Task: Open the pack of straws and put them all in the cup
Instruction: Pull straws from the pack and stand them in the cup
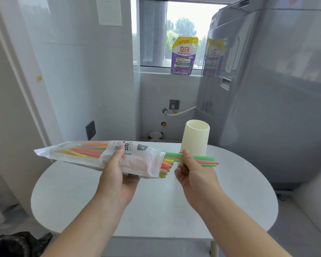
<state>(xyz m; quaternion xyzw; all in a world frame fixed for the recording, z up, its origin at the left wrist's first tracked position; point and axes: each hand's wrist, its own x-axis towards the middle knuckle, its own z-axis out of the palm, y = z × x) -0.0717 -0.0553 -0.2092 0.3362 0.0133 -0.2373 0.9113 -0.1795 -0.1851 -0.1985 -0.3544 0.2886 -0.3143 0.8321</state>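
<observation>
Head cam: gripping the open straw pack (78, 153) in the left hand (117, 173), just left of the ribbed cream cup (196, 138). Pinching a few green and red straws (204, 158) in the right hand (195, 177), partway out, in front of the cup.

You are in a home laundry corner: washing machine (276, 108) on the right, detergent pouch (183, 56) on the far windowsill (154, 71), tap (165, 110) and hose (183, 111) below.
</observation>
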